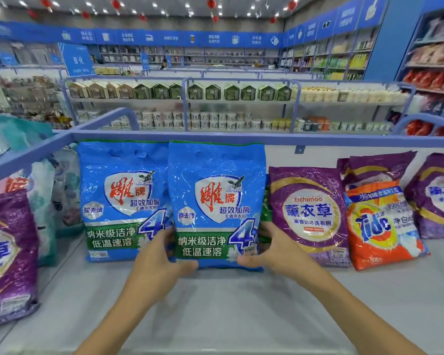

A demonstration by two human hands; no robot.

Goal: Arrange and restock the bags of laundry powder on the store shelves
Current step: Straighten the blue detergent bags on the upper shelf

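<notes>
Starting far left, a purple lavender bag (5, 252) leans at the front of the grey shelf (215, 316), and next along a first blue powder bag (121, 201) stands upright against the blue back rail (318, 139). Touching its right side is the second blue powder bag (215, 196), upright mid-shelf and gripped low on both edges: left hand (159, 260) with thumb on the front and fingers curled behind the left edge, right hand (274, 249) with thumb on the bottom right corner, fingers tucked behind. Further right stand a purple Eichimoo bag (309, 216), then an orange Tide bag (382, 226), then another purple bag (438, 198).
</notes>
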